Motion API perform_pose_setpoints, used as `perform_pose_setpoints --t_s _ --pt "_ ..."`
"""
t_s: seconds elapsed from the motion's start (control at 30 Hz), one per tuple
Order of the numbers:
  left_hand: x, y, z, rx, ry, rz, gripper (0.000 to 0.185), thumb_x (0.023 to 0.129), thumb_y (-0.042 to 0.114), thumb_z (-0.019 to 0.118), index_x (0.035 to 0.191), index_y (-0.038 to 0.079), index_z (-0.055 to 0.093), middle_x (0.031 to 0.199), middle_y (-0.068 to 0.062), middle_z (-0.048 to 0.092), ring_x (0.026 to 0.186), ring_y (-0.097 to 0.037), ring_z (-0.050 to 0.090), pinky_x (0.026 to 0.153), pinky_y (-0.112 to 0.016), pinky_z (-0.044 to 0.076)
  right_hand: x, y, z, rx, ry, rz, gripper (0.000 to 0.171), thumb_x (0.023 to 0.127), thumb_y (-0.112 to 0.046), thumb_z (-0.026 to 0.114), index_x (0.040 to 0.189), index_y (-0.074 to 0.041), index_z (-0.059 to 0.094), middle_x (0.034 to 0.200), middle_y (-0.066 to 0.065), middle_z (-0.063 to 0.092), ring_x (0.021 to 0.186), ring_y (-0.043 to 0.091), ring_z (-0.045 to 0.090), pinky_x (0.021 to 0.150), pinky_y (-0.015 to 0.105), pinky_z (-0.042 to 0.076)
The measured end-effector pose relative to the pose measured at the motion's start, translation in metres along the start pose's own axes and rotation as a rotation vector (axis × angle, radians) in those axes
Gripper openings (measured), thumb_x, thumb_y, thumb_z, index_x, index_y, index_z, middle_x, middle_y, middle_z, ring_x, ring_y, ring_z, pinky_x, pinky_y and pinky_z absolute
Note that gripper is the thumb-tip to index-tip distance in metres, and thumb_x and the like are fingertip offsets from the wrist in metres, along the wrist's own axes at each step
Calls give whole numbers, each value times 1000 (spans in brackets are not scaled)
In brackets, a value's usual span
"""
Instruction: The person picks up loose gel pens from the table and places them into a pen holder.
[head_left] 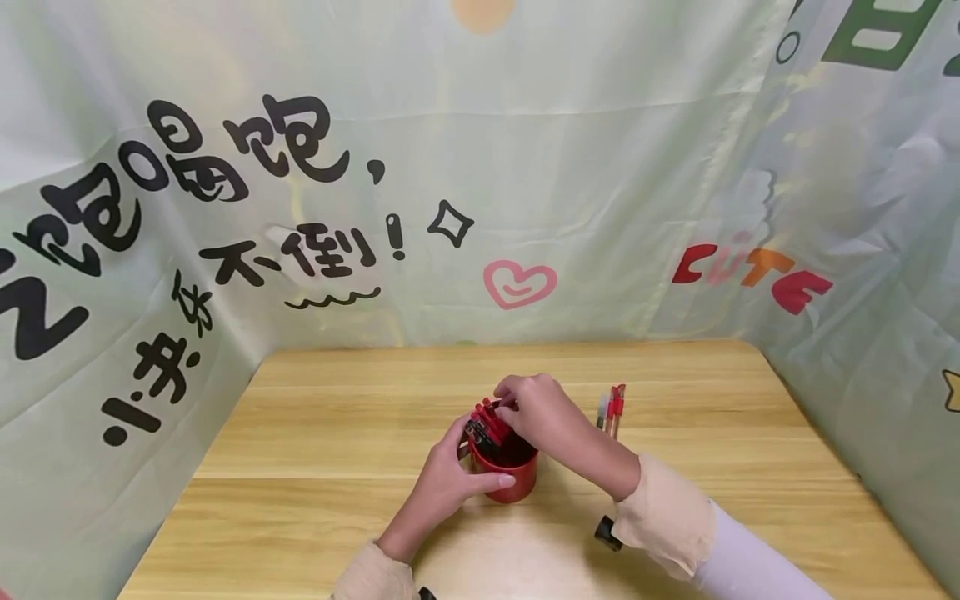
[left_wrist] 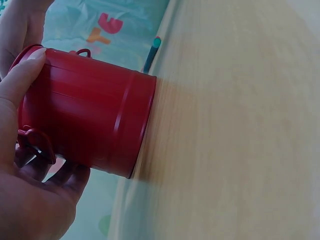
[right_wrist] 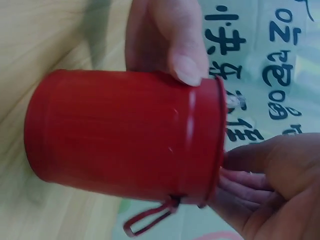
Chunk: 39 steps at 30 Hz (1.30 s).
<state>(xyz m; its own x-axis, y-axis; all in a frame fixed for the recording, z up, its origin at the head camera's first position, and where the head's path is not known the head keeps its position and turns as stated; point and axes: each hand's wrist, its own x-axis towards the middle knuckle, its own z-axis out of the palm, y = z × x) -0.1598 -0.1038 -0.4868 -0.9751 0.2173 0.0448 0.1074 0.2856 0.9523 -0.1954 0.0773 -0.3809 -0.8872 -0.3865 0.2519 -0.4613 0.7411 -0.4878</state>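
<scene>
A red metal pail (head_left: 517,483) with small wire handles stands upright on the table, holding several pens (head_left: 487,427) with red and black caps. My left hand (head_left: 446,479) grips the pail from the left, thumb across its front near the rim and fingers round the far side. In the left wrist view the pail (left_wrist: 90,110) shows its wall and a handle by my fingers. Over the mouth, my right hand (head_left: 540,412) pinches at the top of a pen among the caps. The right wrist view shows these fingers right at the rim, with the pen hidden there.
Several loose pens (head_left: 615,408), some red-capped, lie together on the wooden table (head_left: 300,467) to the right of the pail. A printed cloth (head_left: 600,167) hangs behind the table and along both sides.
</scene>
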Motion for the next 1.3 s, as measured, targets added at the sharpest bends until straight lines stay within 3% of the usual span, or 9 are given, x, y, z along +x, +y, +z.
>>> perform_pose_setpoints --t_s 0.5,0.9,1.13,1.3 --pt "-1 0 1 13 20 19 94 71 43 95 150 26 48 144 6 62 139 -19 55 117 -47 47 -5 22 -31 64 162 -31 17 91 -15 80 106 -7 79 97 6 80 81 15 74 73 32 65" --pt "0 0 2 -7 13 15 94 72 42 96 151 26 47 146 4 61 140 -22 54 117 -47 48 -8 49 -42 90 184 75 24 95 -16 75 116 -4 75 103 10 79 90 24 76 80 42 65" --pt "-1 -1 2 -14 9 13 96 72 42 96 152 25 46 147 4 60 141 -23 54 117 -48 47 -10 73 -47 65 186 122 26 98 -18 70 119 -3 74 106 14 77 94 29 74 77 45 64" --pt "0 0 2 -22 9 7 98 72 42 95 153 24 45 148 3 58 141 -24 54 118 -48 47 -9 92 -48 62 177 184 28 99 -16 67 122 -1 72 110 18 76 95 32 75 71 40 64"
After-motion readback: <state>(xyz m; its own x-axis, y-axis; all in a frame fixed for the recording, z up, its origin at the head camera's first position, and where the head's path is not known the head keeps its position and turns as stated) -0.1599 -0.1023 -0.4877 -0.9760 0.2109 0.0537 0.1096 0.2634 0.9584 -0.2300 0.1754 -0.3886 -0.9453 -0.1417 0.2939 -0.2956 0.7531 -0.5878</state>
